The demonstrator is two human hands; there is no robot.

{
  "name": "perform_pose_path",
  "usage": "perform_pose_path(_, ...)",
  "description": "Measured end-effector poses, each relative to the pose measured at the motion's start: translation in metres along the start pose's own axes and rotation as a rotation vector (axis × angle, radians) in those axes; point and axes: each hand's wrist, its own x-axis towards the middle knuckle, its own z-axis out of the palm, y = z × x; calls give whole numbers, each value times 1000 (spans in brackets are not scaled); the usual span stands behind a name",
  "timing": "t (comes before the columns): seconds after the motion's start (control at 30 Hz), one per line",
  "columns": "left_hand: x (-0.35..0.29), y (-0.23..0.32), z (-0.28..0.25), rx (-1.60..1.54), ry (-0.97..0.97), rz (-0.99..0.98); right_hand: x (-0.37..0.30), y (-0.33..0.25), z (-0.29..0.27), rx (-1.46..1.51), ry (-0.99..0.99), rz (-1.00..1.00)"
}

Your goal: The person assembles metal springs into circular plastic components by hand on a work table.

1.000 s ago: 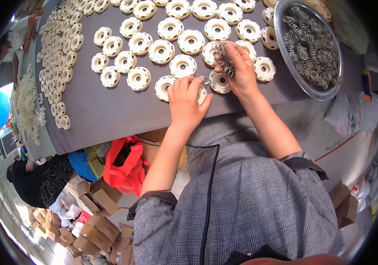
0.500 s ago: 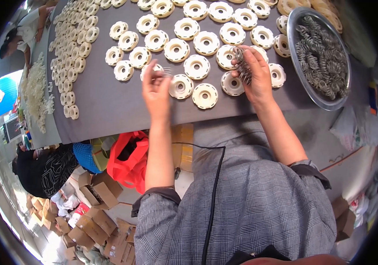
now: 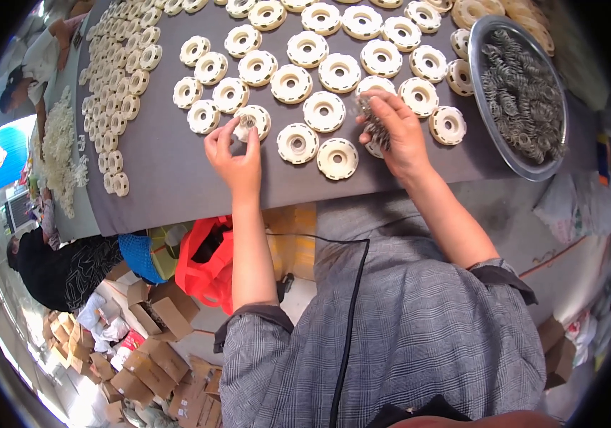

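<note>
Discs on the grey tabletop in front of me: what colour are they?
Cream, with dark slots around the discs' rims; clearest in the head view.

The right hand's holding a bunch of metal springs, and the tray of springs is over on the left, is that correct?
Not the side: the head view shows the tray of springs over on the right. The right hand does hold a bunch of metal springs.

Left hand pinches; right hand curls inward.
</note>
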Motion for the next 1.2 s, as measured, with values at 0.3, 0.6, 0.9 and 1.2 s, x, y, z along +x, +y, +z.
perform_pose_path(0.3,-6,89,10,-414,-329,150,-5,11,20,-92,-56,102)
perform_pose_path(0.6,-12,88,6,-1025,-407,-573,-3,0,24,-339,-146,-18)
perform_pose_path(0.9,-15,90,9,-785,-328,-315,-6,-1,20,-579,-291,-370)
perform_pose_path(1.2,32,10,-7,-1042,82,-701,7,-27,0,-525,8,-696)
